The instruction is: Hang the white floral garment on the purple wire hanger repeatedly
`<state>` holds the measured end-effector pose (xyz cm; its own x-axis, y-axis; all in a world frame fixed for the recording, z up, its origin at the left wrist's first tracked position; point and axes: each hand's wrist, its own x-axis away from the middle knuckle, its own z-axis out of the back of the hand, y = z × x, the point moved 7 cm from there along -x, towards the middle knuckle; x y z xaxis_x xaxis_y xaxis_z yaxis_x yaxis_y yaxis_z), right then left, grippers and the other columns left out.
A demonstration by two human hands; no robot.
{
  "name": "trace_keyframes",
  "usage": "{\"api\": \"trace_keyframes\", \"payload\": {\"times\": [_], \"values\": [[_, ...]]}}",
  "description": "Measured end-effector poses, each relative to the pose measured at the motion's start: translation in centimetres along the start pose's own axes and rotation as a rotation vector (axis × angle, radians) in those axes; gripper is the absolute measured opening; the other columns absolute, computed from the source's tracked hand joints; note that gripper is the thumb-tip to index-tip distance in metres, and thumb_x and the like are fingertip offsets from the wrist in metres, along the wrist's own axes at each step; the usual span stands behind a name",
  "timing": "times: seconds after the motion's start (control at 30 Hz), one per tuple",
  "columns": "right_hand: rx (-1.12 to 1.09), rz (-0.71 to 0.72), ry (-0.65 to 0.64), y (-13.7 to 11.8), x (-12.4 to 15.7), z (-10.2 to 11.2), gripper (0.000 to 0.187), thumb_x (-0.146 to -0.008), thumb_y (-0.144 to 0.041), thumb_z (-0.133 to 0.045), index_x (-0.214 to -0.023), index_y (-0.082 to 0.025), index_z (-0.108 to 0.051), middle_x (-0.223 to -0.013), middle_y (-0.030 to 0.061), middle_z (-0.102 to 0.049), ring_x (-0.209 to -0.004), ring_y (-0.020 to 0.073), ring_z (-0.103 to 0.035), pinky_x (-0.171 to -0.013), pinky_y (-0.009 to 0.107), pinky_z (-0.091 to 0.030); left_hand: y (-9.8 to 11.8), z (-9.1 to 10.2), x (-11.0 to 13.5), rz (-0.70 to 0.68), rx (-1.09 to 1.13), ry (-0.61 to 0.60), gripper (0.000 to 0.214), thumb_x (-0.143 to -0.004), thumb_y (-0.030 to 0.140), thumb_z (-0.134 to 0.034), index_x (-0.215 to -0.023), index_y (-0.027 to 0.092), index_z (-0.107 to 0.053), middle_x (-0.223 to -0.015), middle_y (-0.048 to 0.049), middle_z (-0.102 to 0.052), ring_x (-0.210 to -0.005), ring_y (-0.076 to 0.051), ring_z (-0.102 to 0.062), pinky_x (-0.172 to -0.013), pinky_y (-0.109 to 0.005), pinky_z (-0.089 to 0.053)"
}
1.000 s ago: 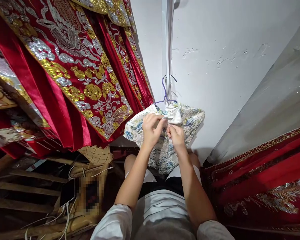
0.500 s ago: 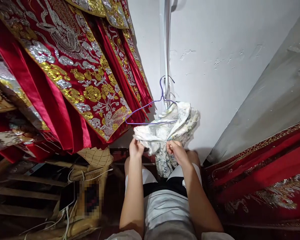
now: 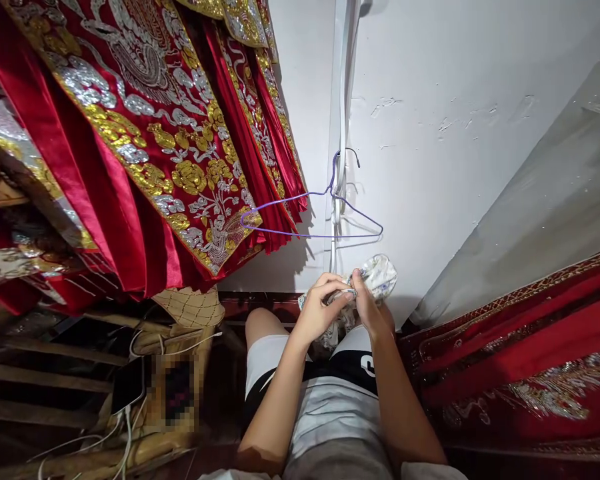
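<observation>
A: Although the purple hanger hung bare beyond both hands, was it bare half a second earlier?

B: No. One end of it was then inside the floral garment; since that view the cloth had come wholly free and been drawn down, nearer the body. The hanger thus bore no load, and the work rested, it seemed, on the fingers alone.

A: How were the hands set?

B: The left hand was narrow, thumb and forefinger brought together on a fold of cloth. The right hand, just beside it, was curled, its thumb pressing the same garment. The exact spot of each pinch was too small to tell.

A: And the garment itself?

B: It lay bunched at and between the fingertips. A rounded portion swelled outward just beyond the right hand, a smaller edge showed past the left, and the rest drooped beneath both, between the thighs. Whether it touched them could not be told.
</observation>
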<state>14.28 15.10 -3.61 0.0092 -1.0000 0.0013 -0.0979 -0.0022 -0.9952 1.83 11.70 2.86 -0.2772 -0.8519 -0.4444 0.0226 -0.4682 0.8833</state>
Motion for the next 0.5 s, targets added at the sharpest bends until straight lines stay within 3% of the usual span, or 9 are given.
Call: {"api": "trace_keyframes", "payload": {"times": [0.07, 0.17, 0.27, 0.37, 0.43, 0.5], "values": [[-0.061, 0.003, -0.112, -0.4, 0.6, -1.0, 0.068, -0.083, -0.088, -0.045, -0.085, -0.023, -0.065, -0.075, 0.0056, -0.063, -0.087, 0.0267, -0.063, -0.076, 0.036, -0.05, 0.6, 0.6, 0.1, -0.043, -0.131, 0.076, 0.022, -0.096, 0.04, -0.065, -0.092, 0.02, -0.074, -0.121, -0.0104, -0.059, -0.117, -0.025, -0.058, -0.107, -0.038, -0.042], [-0.066, -0.012, -0.351, -1.1, 1.5, -2.7, 0.056, -0.079, -0.076, -0.067, -0.088, -0.021, -0.067, -0.075, 0.0035, -0.064, -0.083, 0.0236, -0.063, -0.075, 0.034, -0.05, -0.6, 1.3, 0.0, 0.017, -0.16, 0.062, 0.029, -0.103, 0.046, -0.051, -0.101, 0.021, -0.066, -0.117, -0.0089, -0.064, -0.114, -0.024, -0.06, -0.105, -0.039, -0.045], [0.074, -0.032, -0.545, -2.3, 1.8, -3.6, 0.047, -0.066, -0.055, -0.088, -0.086, -0.018, -0.067, -0.075, 0.0006, -0.064, -0.075, 0.0188, -0.06, -0.071, 0.031, -0.048, -3.5, 1.4, 0.4, 0.199, -0.092, -0.071, 0.044, -0.104, 0.059, -0.038, -0.116, 0.022, -0.06, -0.103, -0.0058, -0.069, -0.096, -0.022, -0.063, -0.097, -0.038, -0.05], [0.264, -0.003, -0.618, -4.8, 1.4, -3.6, 0.039, -0.065, -0.042, -0.09, -0.081, -0.016, -0.066, -0.072, -0.0012, -0.063, -0.069, 0.0151, -0.056, -0.064, 0.027, -0.045, -5.1, 1.3, 1.1, 0.269, -0.095, -0.263, 0.063, -0.102, 0.068, -0.028, -0.115, 0.019, -0.066, -0.109, -0.0081, -0.072, -0.107, -0.025, -0.063, -0.103, -0.039, -0.048], [0.369, 0.032, -0.664, -6.7, 1.1, -3.3, 0.031, -0.069, -0.038, -0.086, -0.08, -0.016, -0.067, -0.074, 0.0003, -0.066, -0.069, 0.0157, -0.058, -0.063, 0.027, -0.044, -5.8, 1.4, 1.8, 0.3, -0.163, -0.439, 0.068, -0.1, 0.072, -0.031, -0.109, 0.017, -0.07, -0.109, -0.0079, -0.073, -0.108, -0.027, -0.063, -0.101, -0.037, -0.049], [0.446, 0.085, -0.649, -8.7, 0.7, -2.4, 0.023, -0.069, -0.032, -0.083, -0.08, -0.016, -0.069, -0.077, 0.0021, -0.069, -0.072, 0.0177, -0.061, -0.064, 0.028, -0.045, -6.6, 2.2, 2.6, 0.338, -0.299, -0.577, 0.063, -0.094, 0.073, -0.045, -0.106, 0.017, -0.073, -0.104, -0.0057, -0.075, -0.103, -0.028, -0.065, -0.094, -0.035, -0.051]]}}
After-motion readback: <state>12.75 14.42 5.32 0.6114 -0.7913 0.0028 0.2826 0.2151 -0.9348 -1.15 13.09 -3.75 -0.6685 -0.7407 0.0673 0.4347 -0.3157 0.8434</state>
